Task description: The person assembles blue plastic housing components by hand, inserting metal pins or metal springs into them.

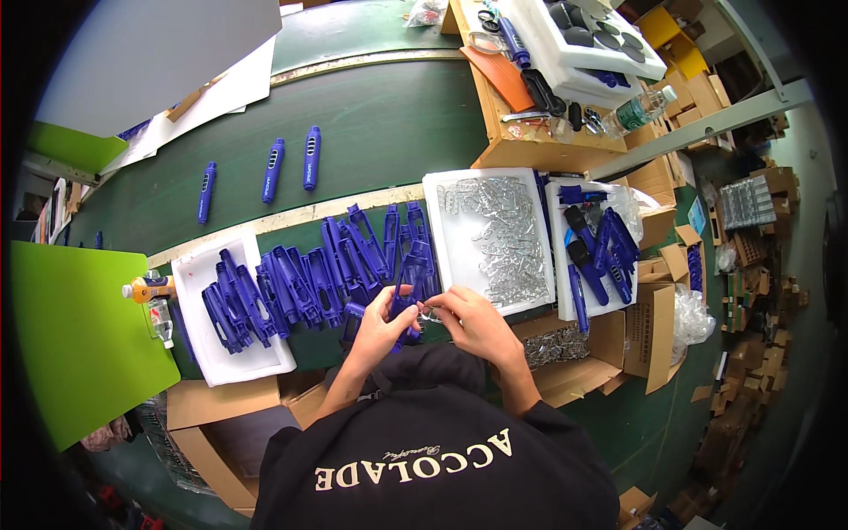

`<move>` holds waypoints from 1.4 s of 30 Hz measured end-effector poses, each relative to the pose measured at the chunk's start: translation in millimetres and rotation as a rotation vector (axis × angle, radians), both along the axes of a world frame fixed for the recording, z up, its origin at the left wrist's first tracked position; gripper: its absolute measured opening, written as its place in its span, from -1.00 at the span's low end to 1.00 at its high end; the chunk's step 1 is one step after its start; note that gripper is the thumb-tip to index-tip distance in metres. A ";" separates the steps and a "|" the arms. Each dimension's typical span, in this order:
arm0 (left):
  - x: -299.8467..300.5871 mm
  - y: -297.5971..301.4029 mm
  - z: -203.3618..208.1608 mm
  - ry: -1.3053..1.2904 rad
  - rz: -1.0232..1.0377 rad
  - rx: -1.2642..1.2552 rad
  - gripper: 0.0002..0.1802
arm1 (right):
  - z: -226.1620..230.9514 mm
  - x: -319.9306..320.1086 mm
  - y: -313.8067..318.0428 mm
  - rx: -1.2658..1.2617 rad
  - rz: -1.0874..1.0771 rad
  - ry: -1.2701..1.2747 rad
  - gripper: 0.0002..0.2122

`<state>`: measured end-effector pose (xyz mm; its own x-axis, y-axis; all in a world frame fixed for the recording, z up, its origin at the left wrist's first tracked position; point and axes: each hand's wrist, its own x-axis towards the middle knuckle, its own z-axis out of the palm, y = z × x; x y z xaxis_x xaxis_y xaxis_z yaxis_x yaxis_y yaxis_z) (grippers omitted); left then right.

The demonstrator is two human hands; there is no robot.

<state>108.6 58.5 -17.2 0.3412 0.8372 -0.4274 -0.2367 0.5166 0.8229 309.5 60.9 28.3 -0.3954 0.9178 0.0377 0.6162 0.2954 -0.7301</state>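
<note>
The blue plastic shell [413, 272] is in my left hand [382, 329], just below the centre of the frame, its upper end pointing away from me. Under everything, the green table [380, 110] stretches across the upper left and middle. A white foam tray [434, 234] full of metal clips [499, 234] sits right of centre, near my right hand [479, 325]; another, the left tray [196, 270], lies left of centre. A row of loose blue shells [296, 287] runs from that left tray to just beside my left fingers, and three blue tubes [273, 170] stand apart in the upper left. My left thumb and fingers grasp the shell from its left side and near end. My right fingertips, close against its right side, pinch a thin metal piece [430, 312], too small for me to tell its shape.
</note>
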 end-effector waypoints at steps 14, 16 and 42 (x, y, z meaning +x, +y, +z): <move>1.8 -5.9 0.6 -0.142 0.053 -0.013 -0.61 | -17.3 -54.2 7.6 0.155 -0.574 0.473 -0.85; 1.8 -6.1 0.5 -0.143 0.045 0.000 -0.63 | -20.3 -55.5 11.5 0.209 -0.547 0.414 -0.85; 24.0 0.8 1.3 0.134 0.311 0.187 -0.64 | -47.5 -100.7 8.8 -0.196 -0.680 0.996 -0.80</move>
<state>132.5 59.2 -15.9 0.0103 0.9596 -0.2811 -0.2422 0.2752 0.9304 208.8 69.7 -19.3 0.2900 0.9504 -0.1123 -0.2522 -0.0373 -0.9669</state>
